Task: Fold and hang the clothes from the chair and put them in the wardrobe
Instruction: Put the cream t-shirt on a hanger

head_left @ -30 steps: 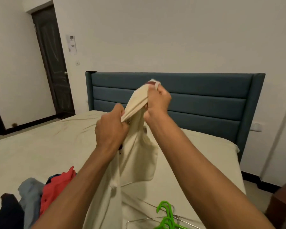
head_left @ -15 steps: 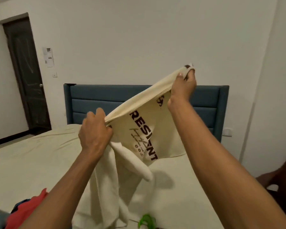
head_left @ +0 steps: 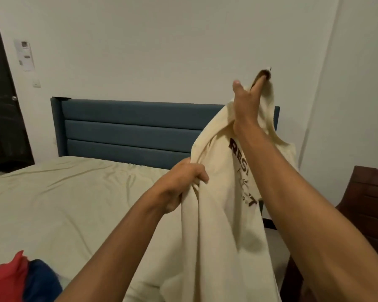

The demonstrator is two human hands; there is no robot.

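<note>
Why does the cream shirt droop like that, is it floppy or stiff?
Probably floppy: the cream shirt hangs in long folds below the left hand, which grips it. Likely light too, since the right hand lifts a corner high with just its fingers. It would probably crumple if dropped.

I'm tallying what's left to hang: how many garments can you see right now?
3. The cream shirt is held up by the left hand and right hand. A red garment and a blue garment lie on the bed. More may be out of frame.
</note>
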